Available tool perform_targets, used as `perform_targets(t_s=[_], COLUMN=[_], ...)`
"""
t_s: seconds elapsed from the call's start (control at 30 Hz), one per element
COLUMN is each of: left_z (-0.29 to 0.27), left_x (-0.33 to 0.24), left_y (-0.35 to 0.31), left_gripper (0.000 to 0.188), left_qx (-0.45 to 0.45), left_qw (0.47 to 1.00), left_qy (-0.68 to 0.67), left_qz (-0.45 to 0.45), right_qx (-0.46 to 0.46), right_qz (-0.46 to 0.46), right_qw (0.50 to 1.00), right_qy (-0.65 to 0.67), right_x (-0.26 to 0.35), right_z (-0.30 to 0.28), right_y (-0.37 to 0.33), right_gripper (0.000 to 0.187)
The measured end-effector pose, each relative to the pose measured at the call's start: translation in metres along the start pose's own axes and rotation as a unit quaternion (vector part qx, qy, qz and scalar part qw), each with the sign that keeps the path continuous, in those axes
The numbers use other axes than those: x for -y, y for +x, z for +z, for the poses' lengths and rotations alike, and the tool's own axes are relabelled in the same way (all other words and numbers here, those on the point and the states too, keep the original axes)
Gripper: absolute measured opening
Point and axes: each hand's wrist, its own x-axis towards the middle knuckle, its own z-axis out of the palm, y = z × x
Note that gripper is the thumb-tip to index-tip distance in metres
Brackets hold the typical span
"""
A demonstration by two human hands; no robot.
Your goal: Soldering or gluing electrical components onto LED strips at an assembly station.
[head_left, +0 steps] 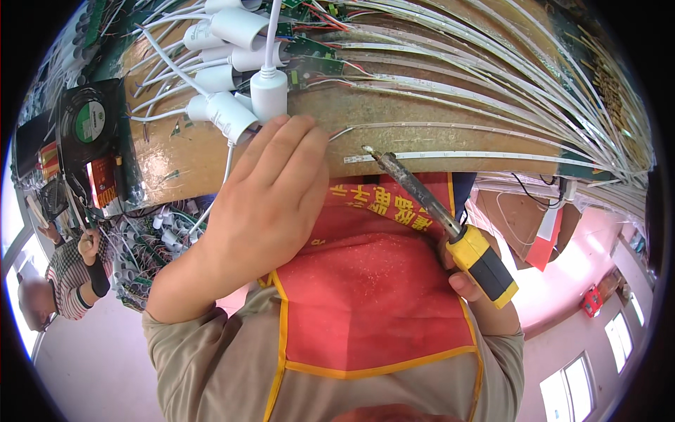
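My left hand (278, 186) is bent over the work table, its fingers pressed together and pointing down beside the white cylindrical housings (268, 91). What the fingertips hold is hidden behind the hand. A short thin wire (341, 133) comes out at their right and meets a narrow white LED strip (436, 125). My right hand (460, 281) is closed on the yellow-and-black handle of a soldering iron (422, 193). The iron points up and left, its tip just above the left end of a separate LED strip (450, 156) near the table edge.
Several green circuit boards (309, 60) with thin wires lie behind the housings. Many LED strips fan together at the right (612, 151). A black fan (90, 119) stands at the left end of the table (169, 158). Another person (74, 278) works at the far left.
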Motion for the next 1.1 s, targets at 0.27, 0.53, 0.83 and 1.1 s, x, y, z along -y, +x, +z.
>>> perform_targets(t_s=[0.27,0.53,0.83,1.1], left_z=[0.029,0.039,0.029,0.029], left_x=[0.013,0.016,0.012,0.010], left_y=[-0.007,-0.006,0.000,0.000], left_gripper=[0.021,0.019,0.017,0.018], left_qx=[-0.107,-0.131,-0.109,-0.108], left_qw=[0.993,0.990,0.993,0.994], left_qy=[0.011,0.006,-0.009,-0.019], left_qz=[0.051,0.049,0.036,0.029], right_qx=[0.009,0.033,0.022,0.010], right_qz=[-0.001,0.024,0.040,0.038], right_qw=[1.000,0.997,0.997,0.996], right_qy=[-0.007,-0.064,-0.068,-0.085], right_x=[0.002,0.006,0.004,-0.007], right_z=[-0.001,-0.003,0.001,0.001], right_y=[0.003,0.008,0.006,-0.003], right_gripper=[0.044,0.040,0.043,0.047])
